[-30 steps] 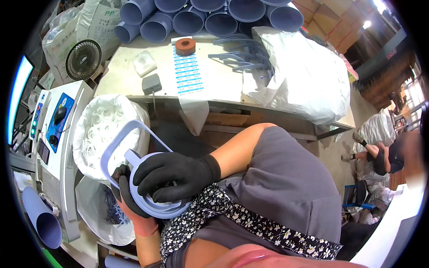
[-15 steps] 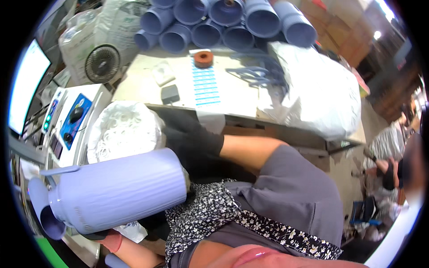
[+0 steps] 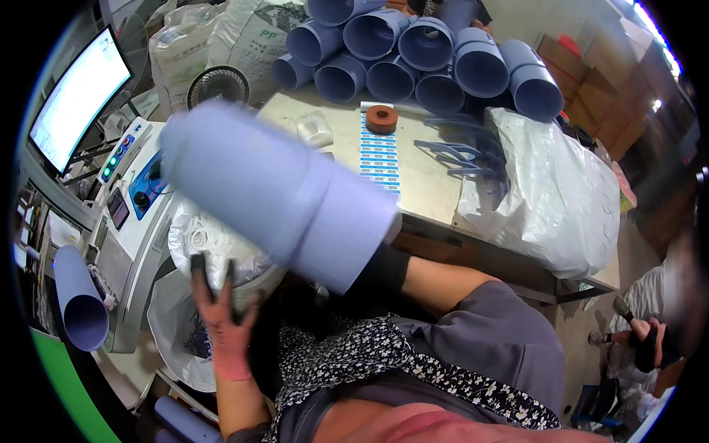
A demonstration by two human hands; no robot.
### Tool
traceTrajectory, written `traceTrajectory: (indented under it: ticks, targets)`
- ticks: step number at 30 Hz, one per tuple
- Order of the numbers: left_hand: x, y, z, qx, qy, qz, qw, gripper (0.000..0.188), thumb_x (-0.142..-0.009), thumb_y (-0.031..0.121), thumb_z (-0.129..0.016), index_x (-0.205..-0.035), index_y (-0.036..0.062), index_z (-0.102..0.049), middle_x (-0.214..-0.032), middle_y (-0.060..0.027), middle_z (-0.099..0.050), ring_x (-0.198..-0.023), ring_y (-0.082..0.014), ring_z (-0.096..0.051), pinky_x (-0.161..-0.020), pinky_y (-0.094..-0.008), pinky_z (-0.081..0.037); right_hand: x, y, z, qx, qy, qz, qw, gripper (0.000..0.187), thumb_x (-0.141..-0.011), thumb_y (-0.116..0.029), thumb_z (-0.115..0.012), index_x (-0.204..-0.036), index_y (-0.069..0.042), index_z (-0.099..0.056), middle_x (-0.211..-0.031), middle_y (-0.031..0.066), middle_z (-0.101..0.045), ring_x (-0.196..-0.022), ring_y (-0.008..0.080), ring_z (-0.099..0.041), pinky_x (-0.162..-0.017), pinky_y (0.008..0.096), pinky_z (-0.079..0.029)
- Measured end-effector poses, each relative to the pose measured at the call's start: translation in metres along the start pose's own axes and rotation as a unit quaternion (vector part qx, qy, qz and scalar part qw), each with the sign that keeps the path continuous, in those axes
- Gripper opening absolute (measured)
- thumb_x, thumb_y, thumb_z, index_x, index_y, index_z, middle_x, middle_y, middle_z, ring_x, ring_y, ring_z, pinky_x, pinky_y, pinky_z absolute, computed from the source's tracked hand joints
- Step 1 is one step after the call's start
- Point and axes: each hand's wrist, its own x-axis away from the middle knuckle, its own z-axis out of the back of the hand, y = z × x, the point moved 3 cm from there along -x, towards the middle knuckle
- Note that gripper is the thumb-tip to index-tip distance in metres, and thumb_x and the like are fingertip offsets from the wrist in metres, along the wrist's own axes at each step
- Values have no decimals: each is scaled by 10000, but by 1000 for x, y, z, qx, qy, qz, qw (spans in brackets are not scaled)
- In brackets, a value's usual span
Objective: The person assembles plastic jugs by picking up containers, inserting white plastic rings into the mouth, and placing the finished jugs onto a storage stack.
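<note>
A lavender cylindrical jug shell [image 3: 273, 192] hangs tilted across the middle, blurred by motion. Its narrower end section points down to the right. My right hand, in a black glove [image 3: 387, 270], is behind that lower end and supports the shell; its fingers are hidden. My left hand [image 3: 225, 317], in a pink glove with dark fingertips, is raised with fingers apart and holds nothing. Just beyond its fingertips is a white-lined bin of white rings [image 3: 201, 240], partly covered by the shell.
More lavender shells [image 3: 391, 77] are stacked at the back of the table [image 3: 340, 151]. A brown tape roll [image 3: 382, 119] sits on a label sheet. A white bag [image 3: 550, 199] lies to the right. One shell [image 3: 83, 303] stands at left near a control panel and screen [image 3: 81, 96].
My left hand has come away from the lavender jug and moved up and right, fingers spread. The lavender body now tilts the other way, higher and farther right. The whole view has shifted.
</note>
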Motion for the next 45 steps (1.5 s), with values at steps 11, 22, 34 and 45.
traceTrajectory:
  ticks: [11, 22, 34, 45]
  targets:
    - [43, -45, -16, 181, -82, 151, 968, 572, -746, -47, -587, -1305, 55, -522, -1364, -170, -462, -1270, -340, -435, -1073, -398, -339, -109, -213, 243, 238, 326, 471, 784, 377, -869, -198, -643, -1183, -16, -540, -1112, 184, -582, -1008, 311, -584, -814, 406, -487]
    - [150, -127, 4, 135, 33, 367, 920, 385, -856, 59, -606, -1236, 15, -561, -1263, -147, -565, -1212, -267, -506, -1052, -350, -347, -251, -292, 315, 755, 341, 9, 559, 418, -912, -361, -531, -1240, -106, -579, -1204, 226, -594, -1142, 373, -555, -975, 449, -433]
    - [396, -149, 24, 23, 61, 608, 791, 504, -883, 366, -619, -1259, 36, -557, -1253, -179, -575, -1199, -302, -519, -1021, -383, -388, -265, -142, 257, 554, 161, 186, 795, 431, -934, -272, -520, -1304, -50, -501, -1243, 226, -561, -1156, 354, -546, -981, 442, -438]
    - [598, -126, 83, -57, 433, 748, 499, 262, -883, 183, -585, -1084, 21, -633, -1032, -112, -675, -935, -225, -629, -814, -332, -484, -199, -79, 125, 188, 0, 41, 981, 457, -954, -191, -510, -1362, 1, -430, -1279, 226, -531, -1169, 336, -537, -987, 436, -443]
